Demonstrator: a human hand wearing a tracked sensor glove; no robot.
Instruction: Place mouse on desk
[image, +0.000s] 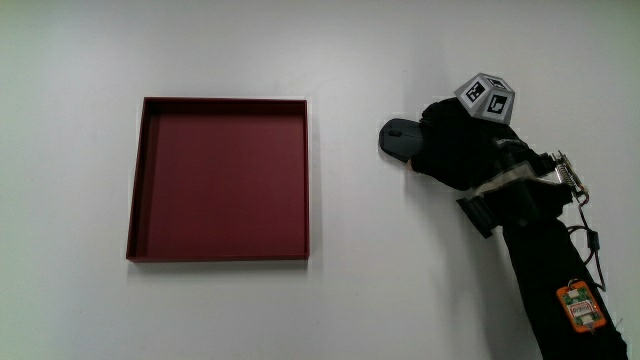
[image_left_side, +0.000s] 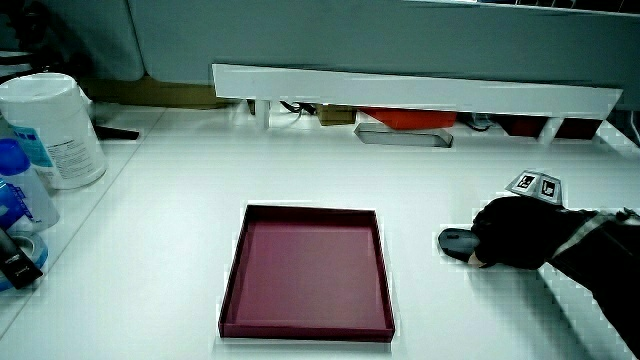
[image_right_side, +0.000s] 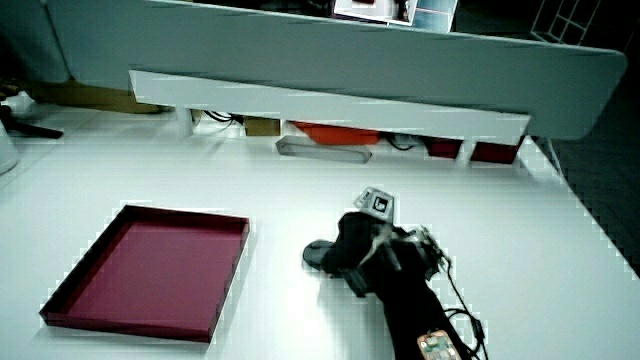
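Grasping the mouse (image: 396, 139), the fingers (image: 428, 150) of the hand (image: 455, 145) curl over its rear part, so that only the dark front of the mouse shows ahead of the glove in the main view and in both side views (image_left_side: 456, 241) (image_right_side: 320, 255). Mouse and hand (image_left_side: 515, 245) lie low on the white surface (image: 360, 300), the mouse apparently touching it. On the back of the hand (image_right_side: 362, 243) sits the small patterned cube (image: 488, 98), with the black-sleeved forearm (image: 545, 260) running from the wrist toward the person. Ahead of the fingers, well apart from the mouse, a shallow dark red tray (image: 305, 180) rests flat on the surface, holding nothing. In a side view, a white canister (image_left_side: 55, 130) stands at the surface's edge, farther from the fingers than the tray (image_left_side: 385, 290). A low partition (image_right_side: 330, 105) closes the surface, farther from the person than the hand.
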